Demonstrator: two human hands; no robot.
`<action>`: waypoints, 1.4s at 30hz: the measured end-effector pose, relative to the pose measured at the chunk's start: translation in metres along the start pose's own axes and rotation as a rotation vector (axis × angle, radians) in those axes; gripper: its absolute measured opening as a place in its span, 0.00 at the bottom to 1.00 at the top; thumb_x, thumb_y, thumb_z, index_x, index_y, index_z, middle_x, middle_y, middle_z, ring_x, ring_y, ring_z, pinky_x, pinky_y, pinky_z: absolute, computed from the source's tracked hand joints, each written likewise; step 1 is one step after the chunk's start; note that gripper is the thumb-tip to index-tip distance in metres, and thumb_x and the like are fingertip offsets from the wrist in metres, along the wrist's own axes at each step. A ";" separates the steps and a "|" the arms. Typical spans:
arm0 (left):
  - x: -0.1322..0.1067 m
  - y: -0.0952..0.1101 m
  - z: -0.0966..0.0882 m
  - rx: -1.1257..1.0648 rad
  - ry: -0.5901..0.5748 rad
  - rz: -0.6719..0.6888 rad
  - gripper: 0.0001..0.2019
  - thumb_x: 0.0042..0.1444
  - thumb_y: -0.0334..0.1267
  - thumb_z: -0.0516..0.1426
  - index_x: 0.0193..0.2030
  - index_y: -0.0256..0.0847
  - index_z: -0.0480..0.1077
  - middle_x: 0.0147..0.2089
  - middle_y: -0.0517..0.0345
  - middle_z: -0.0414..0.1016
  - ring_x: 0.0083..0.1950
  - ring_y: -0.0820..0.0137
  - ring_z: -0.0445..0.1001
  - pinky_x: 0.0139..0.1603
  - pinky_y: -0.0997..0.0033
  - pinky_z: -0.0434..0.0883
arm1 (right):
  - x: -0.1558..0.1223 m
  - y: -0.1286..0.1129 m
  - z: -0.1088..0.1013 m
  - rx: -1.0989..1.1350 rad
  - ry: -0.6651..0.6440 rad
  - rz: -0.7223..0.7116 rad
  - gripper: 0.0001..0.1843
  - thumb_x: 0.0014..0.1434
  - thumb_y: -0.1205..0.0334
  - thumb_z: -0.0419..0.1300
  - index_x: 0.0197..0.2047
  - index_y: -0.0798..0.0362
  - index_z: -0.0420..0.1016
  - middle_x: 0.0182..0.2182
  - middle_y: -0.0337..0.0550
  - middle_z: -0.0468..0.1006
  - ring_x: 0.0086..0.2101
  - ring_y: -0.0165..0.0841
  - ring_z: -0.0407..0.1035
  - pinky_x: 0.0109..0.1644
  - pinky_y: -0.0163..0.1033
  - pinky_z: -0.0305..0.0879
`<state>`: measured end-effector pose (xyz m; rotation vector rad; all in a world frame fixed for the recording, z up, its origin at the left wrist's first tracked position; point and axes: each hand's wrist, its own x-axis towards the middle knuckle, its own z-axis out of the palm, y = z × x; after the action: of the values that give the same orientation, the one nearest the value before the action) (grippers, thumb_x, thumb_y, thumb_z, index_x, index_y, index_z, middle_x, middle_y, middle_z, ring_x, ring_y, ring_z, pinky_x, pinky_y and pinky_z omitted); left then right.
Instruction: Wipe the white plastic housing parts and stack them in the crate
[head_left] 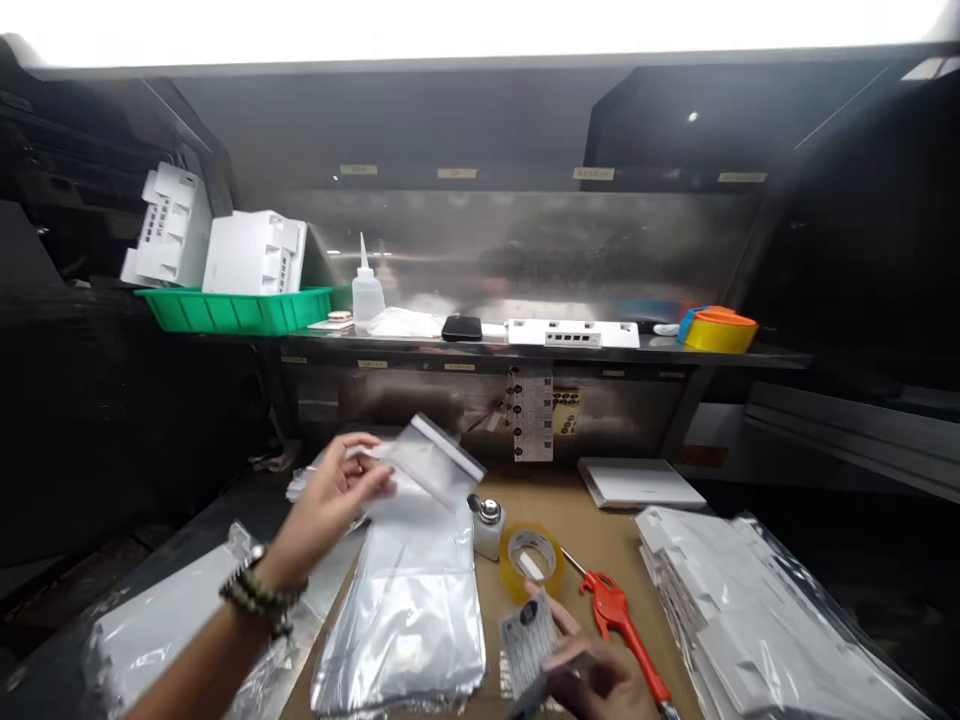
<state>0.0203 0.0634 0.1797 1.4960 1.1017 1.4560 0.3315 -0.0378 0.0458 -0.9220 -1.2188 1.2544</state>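
My left hand (341,490) pinches a small clear plastic bag (435,462) by its left side, a white strip along the bag's far edge. It hangs above a pile of larger clear plastic bags (405,630). Low in the view, my right hand (600,675) grips a small printed card (529,638) with a dark round mark; the darker piece under my fingers is blurred. Just beyond the card lies a roll of yellowish clear tape (553,565). A red air blow gun (619,612) lies right of the roll, and a small pump-top bottle (489,530) stands left of it.
Wrapped white devices are stacked at right (757,620); more wrapped white items (172,620) lie at left. A white box (641,482) sits at the back. The shelf above (480,347) bears a green bin (232,312), squeeze bottle (367,298), white device (574,333) and tape rolls (720,332).
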 end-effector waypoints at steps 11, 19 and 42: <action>-0.168 -0.107 0.047 -0.355 -0.169 -0.611 0.24 0.52 0.53 0.69 0.53 0.45 0.79 0.51 0.51 0.82 0.56 0.58 0.78 0.57 0.64 0.75 | -0.022 0.016 0.033 -0.203 -0.252 -0.030 0.04 0.57 0.59 0.71 0.33 0.50 0.86 0.34 0.44 0.87 0.37 0.38 0.81 0.46 0.40 0.75; -0.158 -0.088 0.057 -0.339 -0.179 -0.649 0.18 0.54 0.55 0.67 0.39 0.42 0.83 0.37 0.53 0.84 0.37 0.68 0.80 0.37 0.76 0.76 | -0.034 0.012 0.030 -0.212 -0.286 -0.110 0.02 0.55 0.64 0.72 0.34 0.50 0.86 0.33 0.44 0.87 0.36 0.37 0.81 0.46 0.41 0.76; -0.164 -0.084 0.060 -0.071 -0.108 -0.447 0.21 0.48 0.46 0.72 0.41 0.43 0.68 0.28 0.63 0.81 0.32 0.69 0.75 0.36 0.71 0.67 | -0.006 -0.049 0.010 -0.830 -0.292 -0.578 0.16 0.65 0.77 0.58 0.50 0.50 0.74 0.40 0.43 0.81 0.40 0.33 0.73 0.44 0.38 0.70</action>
<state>0.0775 -0.0600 0.0415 1.1687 1.2100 1.0807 0.3310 -0.0512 0.0942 -0.8586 -2.1275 0.3980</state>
